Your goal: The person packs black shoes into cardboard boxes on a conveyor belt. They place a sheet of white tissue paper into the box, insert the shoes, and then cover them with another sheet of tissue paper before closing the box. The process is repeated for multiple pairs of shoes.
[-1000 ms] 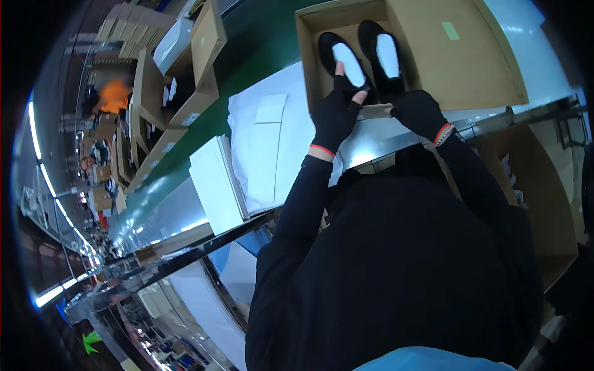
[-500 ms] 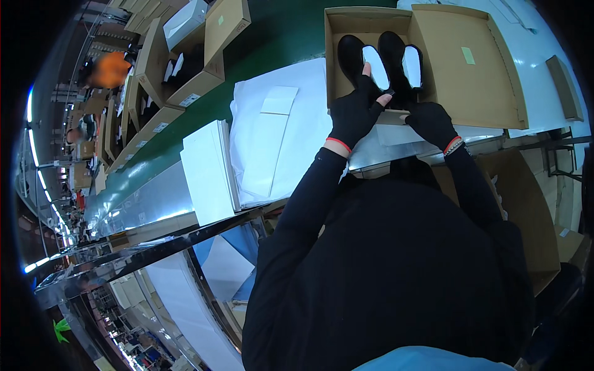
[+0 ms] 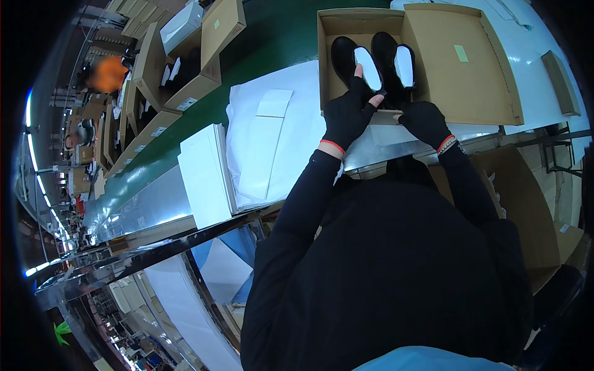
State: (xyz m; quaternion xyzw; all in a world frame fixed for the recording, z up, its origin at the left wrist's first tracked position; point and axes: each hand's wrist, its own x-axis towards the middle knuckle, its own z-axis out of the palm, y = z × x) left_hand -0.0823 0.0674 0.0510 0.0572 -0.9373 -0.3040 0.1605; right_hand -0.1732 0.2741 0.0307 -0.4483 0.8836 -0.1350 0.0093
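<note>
A pair of black shoes lies side by side in an open cardboard shoe box point(image 3: 361, 18), with white filling or lining showing in their openings. My left hand point(image 3: 349, 117), in a black fingerless glove, is closed on the heel end of the left shoe point(image 3: 342, 54). Its index finger lies against the white part, and its thumb points right. Close to the heel of the right shoe point(image 3: 383, 52), my right hand point(image 3: 424, 122) is curled at the box's near wall. The dark glove and shoe blend together, so what those fingers hold is hidden.
The box's lid point(image 3: 448, 68) is folded open to the right. Left of the box lie white paper sheets point(image 3: 247, 164). More open shoe boxes point(image 3: 185, 86) line the green surface point(image 3: 260, 31) at the far left. A large carton point(image 3: 516, 204) stands below right; a person in orange point(image 3: 110, 73) is far left.
The whole view has shifted slightly, moving the box and shoes a little left in the picture. Both hands keep nearly the same places at the shoes and box.
</note>
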